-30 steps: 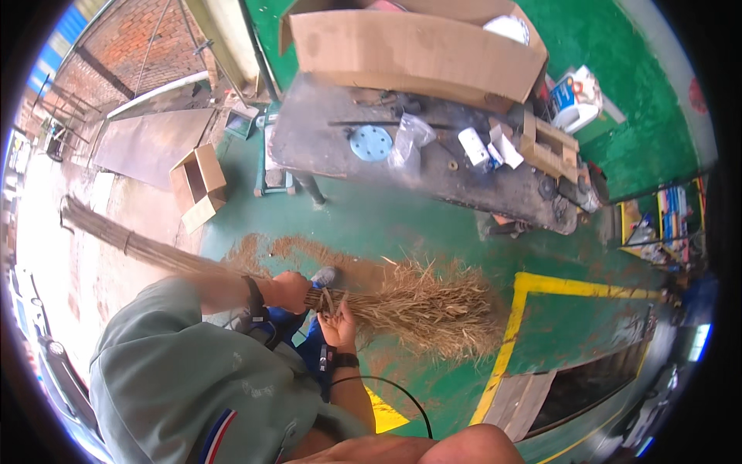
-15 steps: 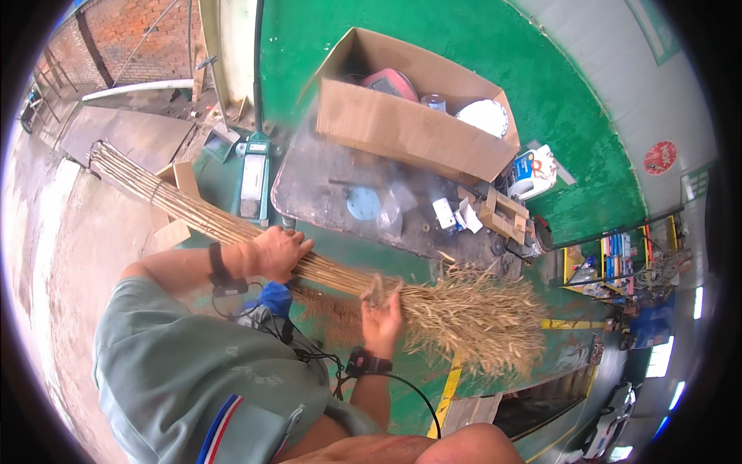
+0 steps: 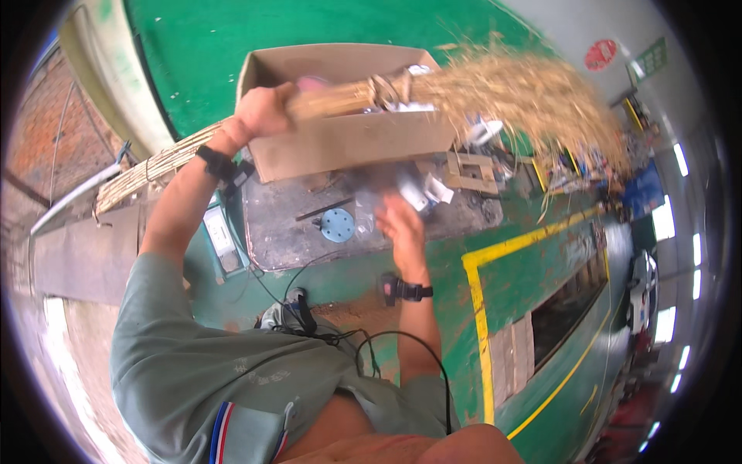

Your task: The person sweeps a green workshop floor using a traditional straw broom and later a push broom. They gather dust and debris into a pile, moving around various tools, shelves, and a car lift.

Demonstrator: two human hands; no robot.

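My left hand (image 3: 265, 114) grips a long straw broom (image 3: 332, 100), a bundle of dry stalks, around its middle. The broom is raised across the open cardboard box (image 3: 348, 147), its thin stalk end down to the left. A tie (image 3: 383, 91) circles the bundle to the right of that hand. The bushy head (image 3: 533, 100) spreads to the right, smeared by motion. Apart from the broom, my right hand (image 3: 400, 224) hovers over the dark table's (image 3: 270, 240) near edge. Its fingers are loosely spread, somewhat blurred, with nothing visible in them.
On the table lie a blue sanding disc (image 3: 338, 225), a small wooden frame (image 3: 471, 172) and scraps. A green-and-white tool case (image 3: 222, 232) stands left of it. Yellow floor lines (image 3: 483, 332) border a dark floor opening (image 3: 568, 309) at right. Cables hang before my body.
The broom has risen and moved away from my body, from in front of the table to over the box. My right hand has let go of it near the tie.
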